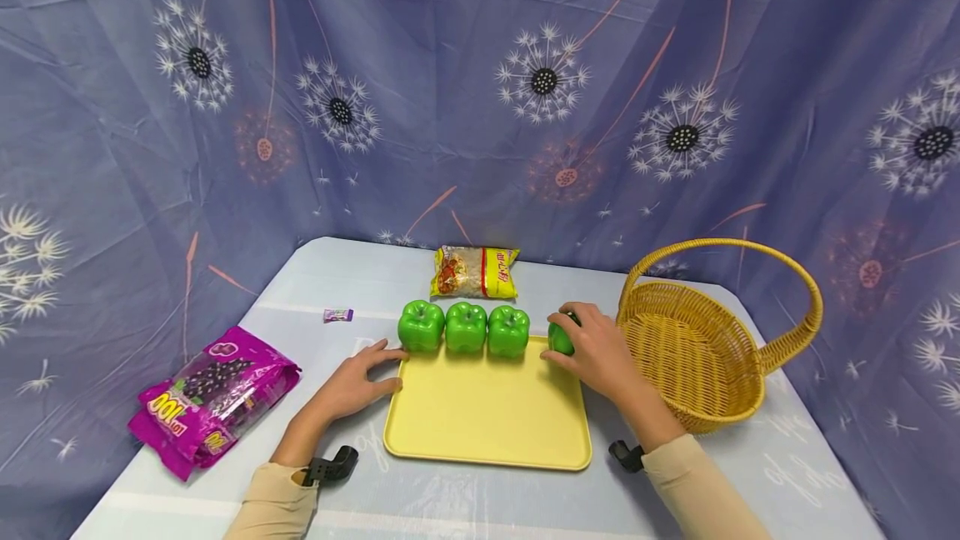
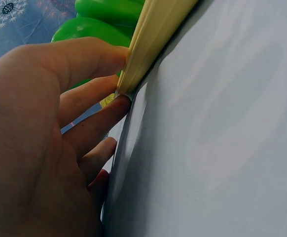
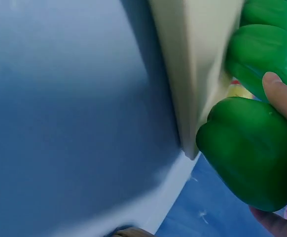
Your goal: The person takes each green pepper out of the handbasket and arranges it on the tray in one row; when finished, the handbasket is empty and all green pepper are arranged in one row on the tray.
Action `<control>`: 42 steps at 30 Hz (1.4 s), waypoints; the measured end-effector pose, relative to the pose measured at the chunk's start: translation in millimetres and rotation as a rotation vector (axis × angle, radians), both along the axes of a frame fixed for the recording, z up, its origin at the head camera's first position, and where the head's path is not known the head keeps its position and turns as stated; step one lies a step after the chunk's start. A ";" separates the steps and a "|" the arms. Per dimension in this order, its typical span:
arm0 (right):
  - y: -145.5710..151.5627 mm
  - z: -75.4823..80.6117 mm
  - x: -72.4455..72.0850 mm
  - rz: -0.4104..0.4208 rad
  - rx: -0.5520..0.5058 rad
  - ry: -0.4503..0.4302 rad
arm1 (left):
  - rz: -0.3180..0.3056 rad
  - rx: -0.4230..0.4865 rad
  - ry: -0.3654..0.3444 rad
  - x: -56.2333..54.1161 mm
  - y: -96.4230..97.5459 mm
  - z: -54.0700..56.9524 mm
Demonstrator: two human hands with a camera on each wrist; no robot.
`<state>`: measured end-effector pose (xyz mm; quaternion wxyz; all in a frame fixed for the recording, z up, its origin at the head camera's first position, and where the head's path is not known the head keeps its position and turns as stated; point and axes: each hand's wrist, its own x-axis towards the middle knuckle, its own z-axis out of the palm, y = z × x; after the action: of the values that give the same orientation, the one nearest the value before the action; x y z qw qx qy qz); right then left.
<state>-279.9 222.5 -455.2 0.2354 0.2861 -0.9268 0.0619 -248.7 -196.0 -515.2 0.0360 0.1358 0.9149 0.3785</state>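
My right hand [image 1: 597, 350] grips a glossy green bell pepper [image 3: 252, 153] at the far right corner of a yellow tray [image 1: 487, 415]. Fingers hide much of that pepper in the head view. Along the tray's far edge, three more green bell peppers stand side by side: a left one [image 1: 421, 326], a middle one [image 1: 466, 327] and a right one [image 1: 508, 332]. At the tray's left edge, my left hand [image 1: 352, 383] touches the rim with its thumb and fingertips, its fingers extended and spread, as the left wrist view [image 2: 94, 98] shows.
A wicker basket [image 1: 693, 357] with a tall handle stands right of the tray. Behind the peppers lies a yellow food packet [image 1: 474, 272]. On the left are a purple candy bag [image 1: 217, 398] and a small wrapped candy [image 1: 338, 315]. A patterned curtain [image 1: 450, 107] hangs behind the table.
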 end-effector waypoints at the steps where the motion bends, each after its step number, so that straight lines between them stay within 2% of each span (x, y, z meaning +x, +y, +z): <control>1: -1.5 -1.8 -2.0 0.000 0.013 -0.009 | 0.000 0.002 -0.002 0.2 0.0 0.1; 5: -6.5 -8.5 -9.3 -0.003 0.034 -0.023 | -0.009 0.003 0.003 1.1 -0.9 0.2; 10: -10.1 -14.7 -14.9 0.005 0.010 0.004 | -0.003 -0.001 0.010 1.5 -1.0 -0.1; 15: -7.1 -14.1 -11.9 0.031 0.046 -0.023 | -0.018 -0.003 0.003 0.8 0.2 -1.0; 22: -2.3 -4.8 -6.9 0.082 0.025 -0.151 | -0.010 -0.007 0.015 0.0 -2.4 1.9; 25: -2.8 -4.3 -7.0 0.086 0.023 -0.178 | -0.014 -0.007 0.006 1.0 -2.4 1.6; 42: -0.8 -6.7 -1.3 0.053 -0.050 -0.167 | -0.014 0.003 0.007 1.5 -0.5 0.6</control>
<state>-281.2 221.7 -461.9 0.1624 0.2983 -0.9335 0.1147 -247.3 -196.5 -514.6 0.0354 0.1436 0.9134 0.3794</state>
